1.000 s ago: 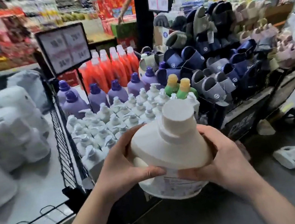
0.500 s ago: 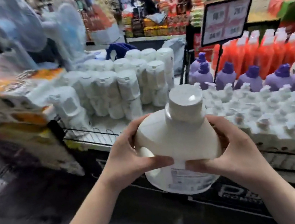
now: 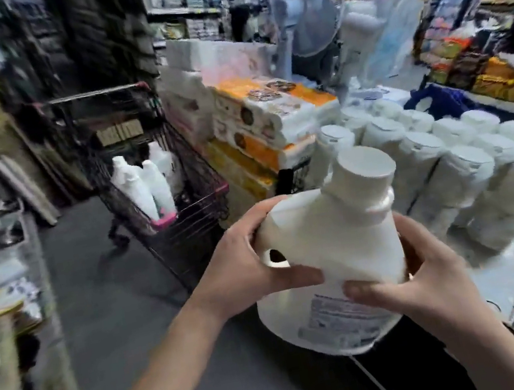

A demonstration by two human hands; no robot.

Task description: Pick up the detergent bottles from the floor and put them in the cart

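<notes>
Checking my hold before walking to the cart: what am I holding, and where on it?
A white detergent bottle, in both hands: left hand grips the handle side, right hand grips the opposite side.

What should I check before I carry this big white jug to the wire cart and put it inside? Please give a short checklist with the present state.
1. Grip on the big white plastic detergent jug: the left hand and the right hand both hold it: ok.
2. The white round cap sits on the neck: ok. Its tightness: cannot tell.
3. The grey floor toward the dark wire shopping cart shows no obstacle, though the picture is blurred: ok.
4. Cart within reach: not ok. It stands apart, so step closer first.
5. Room in the cart: some space appears beside the slim white bottles: ok.
</notes>
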